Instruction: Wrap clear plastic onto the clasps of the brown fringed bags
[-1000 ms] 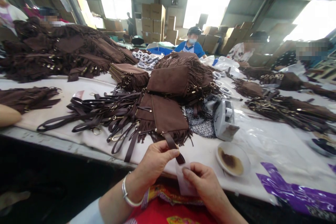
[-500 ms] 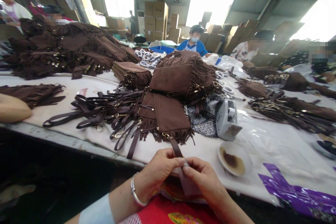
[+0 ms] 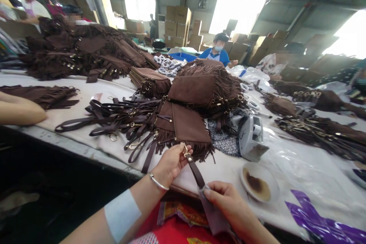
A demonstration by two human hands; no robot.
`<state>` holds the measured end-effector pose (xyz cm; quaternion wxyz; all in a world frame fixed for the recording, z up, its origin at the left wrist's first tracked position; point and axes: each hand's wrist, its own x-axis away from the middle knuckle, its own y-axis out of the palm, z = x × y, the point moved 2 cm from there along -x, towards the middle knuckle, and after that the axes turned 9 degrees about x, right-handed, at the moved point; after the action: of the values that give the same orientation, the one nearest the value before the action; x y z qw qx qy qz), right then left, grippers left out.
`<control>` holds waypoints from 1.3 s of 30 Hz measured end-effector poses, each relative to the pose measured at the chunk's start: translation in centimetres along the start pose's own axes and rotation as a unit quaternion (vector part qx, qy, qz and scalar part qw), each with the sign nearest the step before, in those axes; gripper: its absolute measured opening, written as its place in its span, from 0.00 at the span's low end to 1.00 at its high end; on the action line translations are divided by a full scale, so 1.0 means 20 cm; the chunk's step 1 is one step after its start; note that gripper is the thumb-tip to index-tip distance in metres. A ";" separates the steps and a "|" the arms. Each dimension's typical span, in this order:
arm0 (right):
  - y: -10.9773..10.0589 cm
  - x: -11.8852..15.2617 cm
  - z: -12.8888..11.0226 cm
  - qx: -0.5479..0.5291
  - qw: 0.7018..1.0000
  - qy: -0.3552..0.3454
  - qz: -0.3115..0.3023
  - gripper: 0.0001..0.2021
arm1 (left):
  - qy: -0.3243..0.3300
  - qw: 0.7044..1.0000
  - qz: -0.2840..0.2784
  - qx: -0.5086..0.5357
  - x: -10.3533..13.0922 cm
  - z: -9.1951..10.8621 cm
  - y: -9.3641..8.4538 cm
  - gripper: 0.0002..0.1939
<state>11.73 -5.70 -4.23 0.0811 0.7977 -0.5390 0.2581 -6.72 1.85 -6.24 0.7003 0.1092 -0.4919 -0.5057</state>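
My left hand point(image 3: 170, 163) is closed on the gold clasp point(image 3: 185, 150) at the upper end of a dark brown strap point(image 3: 196, 171), by the fringe of a brown pouch point(image 3: 191, 124). Lower down, my right hand point(image 3: 227, 200) pinches the strap where a thin greyish wrap point(image 3: 210, 213) covers it. The wrapped part hangs toward my lap. Between my hands the strap is stretched out and bare. Other brown wrist straps point(image 3: 114, 116) lie heaped left of the pouch, with gold rings and clasps among them.
More fringed pouches point(image 3: 206, 87) are stacked behind. On the right stand a tape dispenser point(image 3: 251, 139) and a white dish point(image 3: 257, 183) with brown residue. Purple plastic point(image 3: 323, 217) lies at the near right edge. Another person's arm point(image 3: 21, 108) rests at left; co-workers sit across the table.
My left hand has moved up the strap to its clasp. My right hand has shifted slightly down and right, so the hands are now apart with bare strap between them.
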 end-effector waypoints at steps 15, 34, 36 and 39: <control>0.12 -0.44 -0.29 0.124 0.984 -0.087 0.093 0.18 | 0.233 0.873 -0.065 -0.423 0.02 0.17 -0.05 0.17; 0.15 -0.49 -0.33 0.219 0.964 -0.097 0.119 0.17 | 0.416 0.600 -0.102 -0.676 0.08 0.29 -0.09 0.17; 0.15 -0.49 -0.32 0.223 0.962 -0.095 0.124 0.17 | 0.393 0.611 -0.114 -0.677 0.05 0.26 -0.09 0.17; 0.15 -0.50 -0.31 0.226 0.962 -0.086 0.130 0.17 | 0.369 0.640 -0.121 -0.663 0.01 0.25 -0.10 0.18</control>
<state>4.11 3.79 -4.46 -0.1822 0.7371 -0.5708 0.3125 -11.92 2.38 -4.95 0.6411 -0.1478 0.2917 -0.6943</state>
